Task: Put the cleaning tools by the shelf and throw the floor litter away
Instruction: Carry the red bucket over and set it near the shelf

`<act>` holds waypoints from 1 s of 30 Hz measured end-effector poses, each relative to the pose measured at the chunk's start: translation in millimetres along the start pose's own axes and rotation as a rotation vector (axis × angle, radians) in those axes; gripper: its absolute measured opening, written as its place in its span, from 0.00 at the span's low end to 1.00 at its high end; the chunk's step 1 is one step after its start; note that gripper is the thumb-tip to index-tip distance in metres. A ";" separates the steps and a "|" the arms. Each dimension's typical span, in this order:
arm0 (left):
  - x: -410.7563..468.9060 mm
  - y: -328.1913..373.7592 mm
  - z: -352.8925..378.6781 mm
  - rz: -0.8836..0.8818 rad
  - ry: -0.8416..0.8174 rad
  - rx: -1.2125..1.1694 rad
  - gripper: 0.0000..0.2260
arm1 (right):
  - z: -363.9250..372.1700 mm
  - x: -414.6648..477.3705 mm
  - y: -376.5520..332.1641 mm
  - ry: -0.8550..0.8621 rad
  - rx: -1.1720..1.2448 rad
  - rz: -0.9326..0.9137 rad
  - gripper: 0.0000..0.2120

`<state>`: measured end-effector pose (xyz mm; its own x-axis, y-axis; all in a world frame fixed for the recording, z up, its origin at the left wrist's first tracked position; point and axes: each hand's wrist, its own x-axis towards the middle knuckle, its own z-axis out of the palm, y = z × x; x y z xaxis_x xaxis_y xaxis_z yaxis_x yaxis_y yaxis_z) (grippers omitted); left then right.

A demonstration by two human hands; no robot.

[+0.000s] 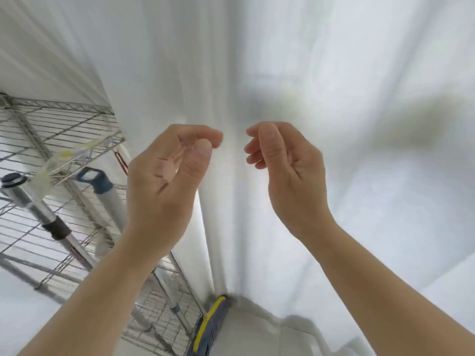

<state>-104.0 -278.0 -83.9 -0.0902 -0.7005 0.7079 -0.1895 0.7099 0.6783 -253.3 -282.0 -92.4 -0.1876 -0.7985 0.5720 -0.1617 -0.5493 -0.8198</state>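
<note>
Both of my hands are raised at chest height in front of a white curtain. My left hand [167, 176] has its fingers curled in against the thumb, and I see nothing in it. My right hand [288, 176] is loosely curled and holds nothing. To the left, a white handle with a blue cap [96, 179] and a metal pole with a black top [33, 199] lean against the wire shelf [64, 119]. A blue and yellow broom head [209, 327] rests on the floor by the shelf's corner post. No litter is in view.
The white curtain [334, 73] fills the view ahead and to the right and reaches down to the pale floor [257, 335]. The wire shelf takes up the left side, with a clear yellow-marked object [64, 156] on its top tier.
</note>
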 end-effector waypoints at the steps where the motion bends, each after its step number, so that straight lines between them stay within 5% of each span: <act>1: -2.0 4.8 15.4 0.004 -0.035 -0.047 0.06 | -17.4 -7.5 -4.3 0.038 -0.038 0.002 0.13; 10: -38.3 92.8 180.5 0.110 -0.381 -0.397 0.08 | -200.8 -95.5 -55.8 0.450 -0.327 -0.029 0.12; 21: -166.2 285.8 407.1 0.272 -0.777 -0.877 0.07 | -451.7 -275.7 -169.5 0.885 -0.642 -0.089 0.10; 30: -266.8 420.7 532.9 0.313 -1.020 -1.234 0.07 | -569.5 -404.0 -254.2 1.233 -0.892 -0.043 0.12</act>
<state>-680.6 168.7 -92.2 -0.6402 0.0752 0.7645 0.7677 0.0990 0.6332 -688.2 320.5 -100.2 -0.7611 0.1592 0.6289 -0.6178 0.1178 -0.7775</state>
